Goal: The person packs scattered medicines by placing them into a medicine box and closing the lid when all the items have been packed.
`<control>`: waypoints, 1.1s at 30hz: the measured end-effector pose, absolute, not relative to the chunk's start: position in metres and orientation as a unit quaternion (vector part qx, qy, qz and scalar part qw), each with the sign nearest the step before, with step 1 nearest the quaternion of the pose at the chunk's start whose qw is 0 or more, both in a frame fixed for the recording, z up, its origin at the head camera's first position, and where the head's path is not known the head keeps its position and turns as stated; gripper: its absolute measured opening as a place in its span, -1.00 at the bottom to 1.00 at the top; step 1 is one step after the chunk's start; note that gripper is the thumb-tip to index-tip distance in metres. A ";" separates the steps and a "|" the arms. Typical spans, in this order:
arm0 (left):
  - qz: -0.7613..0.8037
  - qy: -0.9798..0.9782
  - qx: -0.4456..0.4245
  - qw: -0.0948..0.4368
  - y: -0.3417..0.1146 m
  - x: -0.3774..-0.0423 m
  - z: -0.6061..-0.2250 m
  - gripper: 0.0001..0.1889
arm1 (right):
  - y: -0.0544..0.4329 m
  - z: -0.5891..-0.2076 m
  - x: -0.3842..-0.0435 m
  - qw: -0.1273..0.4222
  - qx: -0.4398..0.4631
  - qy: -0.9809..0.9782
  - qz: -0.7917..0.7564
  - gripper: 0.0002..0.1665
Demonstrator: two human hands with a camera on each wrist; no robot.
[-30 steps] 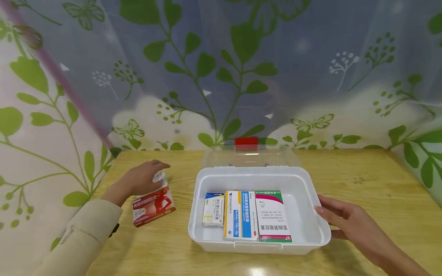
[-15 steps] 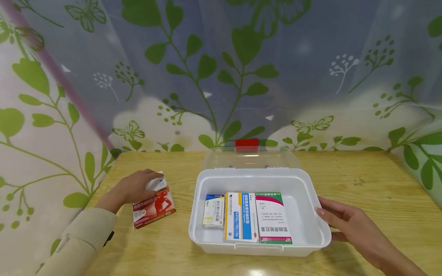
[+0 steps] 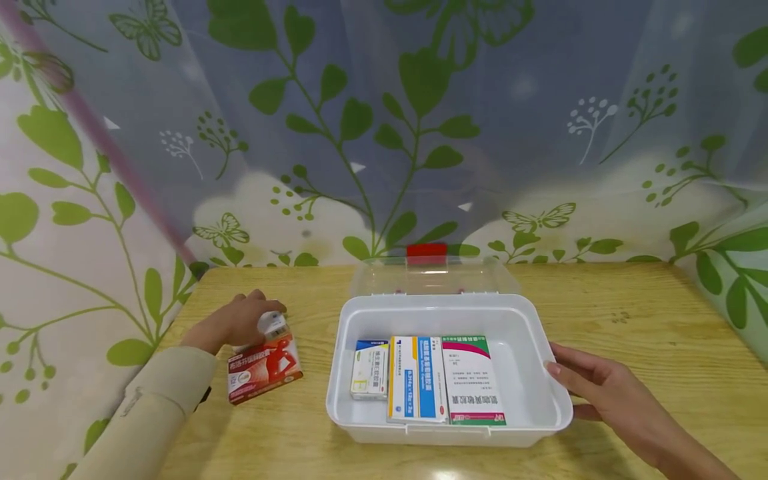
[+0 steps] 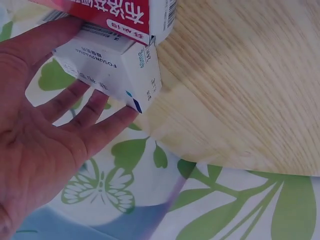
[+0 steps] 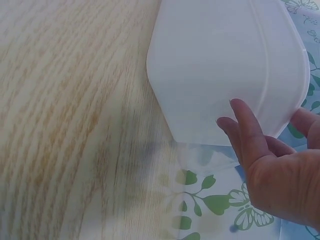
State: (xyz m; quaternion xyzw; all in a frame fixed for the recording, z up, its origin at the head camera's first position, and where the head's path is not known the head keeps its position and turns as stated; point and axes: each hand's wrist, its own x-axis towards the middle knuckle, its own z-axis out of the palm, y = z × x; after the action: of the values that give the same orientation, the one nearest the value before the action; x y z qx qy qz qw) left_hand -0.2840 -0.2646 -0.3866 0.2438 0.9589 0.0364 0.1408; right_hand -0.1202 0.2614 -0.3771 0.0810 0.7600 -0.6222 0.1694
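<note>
My left hand (image 3: pixel 240 320) holds a small white medicine box (image 4: pixel 95 57), thumb on one side and fingertips on the opposite side. A red and white medicine box (image 3: pixel 264 369) lies directly in front of it on the table, close against the white one in the left wrist view. At the right, my right hand (image 3: pixel 606 393) grips the end of a white plastic storage box (image 3: pixel 522 307), its thumb at the rim and its fingers on the outer wall (image 5: pixel 215 85). Inside stand a small white-blue carton (image 3: pixel 370 373), a blue-orange-white carton (image 3: pixel 418 380) and a green-magenta-white carton (image 3: pixel 474 383).
The storage box's clear lid (image 3: pixel 384 275) is folded back behind it, with a red latch (image 3: pixel 427 253). A wooden table (image 3: pixel 630 320) carries everything. Leaf-printed cloth (image 3: pixel 300 100) hangs along the back and left edges.
My left hand has come down onto the white medicine box and taken hold of it; that box now shows a barcode face. The right hand stays at the storage box.
</note>
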 end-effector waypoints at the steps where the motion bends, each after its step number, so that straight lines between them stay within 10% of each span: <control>1: 0.037 0.959 0.242 0.145 -0.264 -0.284 -0.386 -0.45 | 0.261 -0.377 -0.120 0.170 0.083 0.760 -0.622 -0.20; 21: 0.060 0.955 0.261 0.123 -0.278 -0.286 -0.394 -0.44 | 0.259 -0.378 -0.119 0.167 0.095 0.753 -0.629 -0.17; 33: 0.053 0.947 0.316 0.014 -0.266 -0.270 -0.340 -0.44 | 0.261 -0.378 -0.118 0.165 0.078 0.756 -0.628 -0.17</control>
State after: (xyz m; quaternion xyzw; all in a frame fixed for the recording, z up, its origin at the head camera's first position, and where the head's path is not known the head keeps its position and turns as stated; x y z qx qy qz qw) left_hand -0.2695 -0.2659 -0.3398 0.3156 0.9473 0.0533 0.0145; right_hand -0.1176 0.2609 -0.3778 0.0782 0.7562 -0.6283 0.1652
